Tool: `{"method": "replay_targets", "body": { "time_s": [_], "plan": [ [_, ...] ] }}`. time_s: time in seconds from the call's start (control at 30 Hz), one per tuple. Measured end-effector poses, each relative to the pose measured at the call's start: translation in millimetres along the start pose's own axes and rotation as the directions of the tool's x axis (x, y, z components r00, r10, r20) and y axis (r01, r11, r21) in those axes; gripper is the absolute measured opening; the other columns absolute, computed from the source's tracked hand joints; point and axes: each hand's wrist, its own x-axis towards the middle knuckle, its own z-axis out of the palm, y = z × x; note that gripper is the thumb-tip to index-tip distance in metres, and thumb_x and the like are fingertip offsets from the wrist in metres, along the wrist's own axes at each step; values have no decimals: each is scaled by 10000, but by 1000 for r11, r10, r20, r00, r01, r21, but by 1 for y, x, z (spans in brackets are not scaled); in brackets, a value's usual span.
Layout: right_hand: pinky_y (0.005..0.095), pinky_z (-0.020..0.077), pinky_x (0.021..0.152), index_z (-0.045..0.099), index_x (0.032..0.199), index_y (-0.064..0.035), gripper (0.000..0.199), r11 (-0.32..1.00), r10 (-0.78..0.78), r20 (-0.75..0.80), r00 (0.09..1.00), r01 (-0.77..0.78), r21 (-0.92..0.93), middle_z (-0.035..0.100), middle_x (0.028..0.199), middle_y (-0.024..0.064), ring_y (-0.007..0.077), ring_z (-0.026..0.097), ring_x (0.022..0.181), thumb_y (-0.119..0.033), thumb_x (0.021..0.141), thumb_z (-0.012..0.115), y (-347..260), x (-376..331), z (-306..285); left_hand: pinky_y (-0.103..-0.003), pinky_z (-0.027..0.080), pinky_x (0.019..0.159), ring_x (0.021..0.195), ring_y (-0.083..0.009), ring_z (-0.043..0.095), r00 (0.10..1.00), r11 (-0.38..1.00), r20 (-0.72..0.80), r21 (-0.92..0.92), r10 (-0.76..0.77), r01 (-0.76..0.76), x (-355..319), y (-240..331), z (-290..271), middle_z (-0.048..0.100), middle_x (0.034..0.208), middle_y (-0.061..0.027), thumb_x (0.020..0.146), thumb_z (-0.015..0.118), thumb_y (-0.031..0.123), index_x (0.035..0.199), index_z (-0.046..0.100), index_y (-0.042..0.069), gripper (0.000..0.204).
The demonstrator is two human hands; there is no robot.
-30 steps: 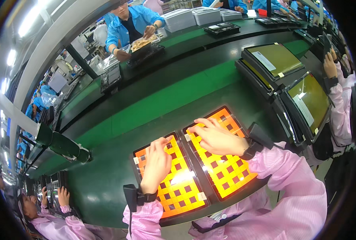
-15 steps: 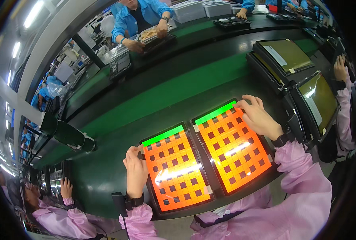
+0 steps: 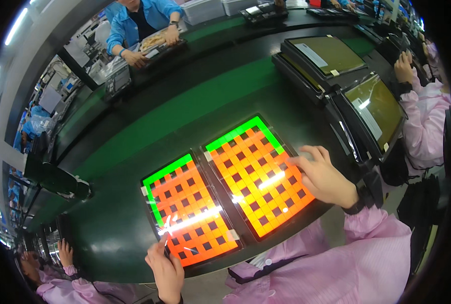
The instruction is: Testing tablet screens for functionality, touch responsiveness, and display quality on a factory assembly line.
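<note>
Two lit display panels lie side by side on the dark green bench, each showing an orange and black checker pattern with a green border. My left hand (image 3: 166, 268) touches the near edge of the left panel (image 3: 189, 206) with its fingertips. My right hand (image 3: 324, 176) rests on the right edge of the right panel (image 3: 256, 175), fingers spread over its corner. Neither hand holds anything. Both sleeves are pink.
Two darker olive screens (image 3: 330, 53) (image 3: 377, 109) sit in black trays at the right. A person in blue (image 3: 143, 23) works across the green conveyor strip (image 3: 185, 109). Pink-sleeved co-workers sit at the far right (image 3: 418, 101) and lower left (image 3: 66, 273).
Both hands slid off the panel faces to the edges: left hand to the near edge, right hand to the right edge. The view shifted, and green borders now show on both panels.
</note>
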Motion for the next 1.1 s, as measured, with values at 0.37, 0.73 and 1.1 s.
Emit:
{"method": "replay_targets", "body": {
  "time_s": [0.37,0.73,1.1],
  "plan": [
    [534,202,1034,458,1204,7,436,991,131,49,990,-131,-15,601,1061,115,350,369,1211,-53,774,498,-32,-85,2,-429,273,997,1135,-357,421,964,963,83,-80,-251,257,-82,50,1,463,1288,-231,751,527,-33,1239,299,-60,539],
    [516,262,994,528,1120,8,459,960,-280,94,955,275,57,579,1145,89,271,415,1208,-158,698,596,-79,-64,38,-390,332,896,1041,-285,464,976,941,209,-339,65,11,-39,103,32,547,1039,-121,726,573,107,1297,494,80,577],
    [485,303,988,469,1135,31,350,923,-378,-153,913,385,17,540,1111,184,339,415,1176,-126,824,498,-45,110,63,-443,344,890,1051,-343,446,958,934,-117,-217,263,-283,132,62,29,511,1130,-174,772,505,6,1229,434,-13,463]
  ]
}}
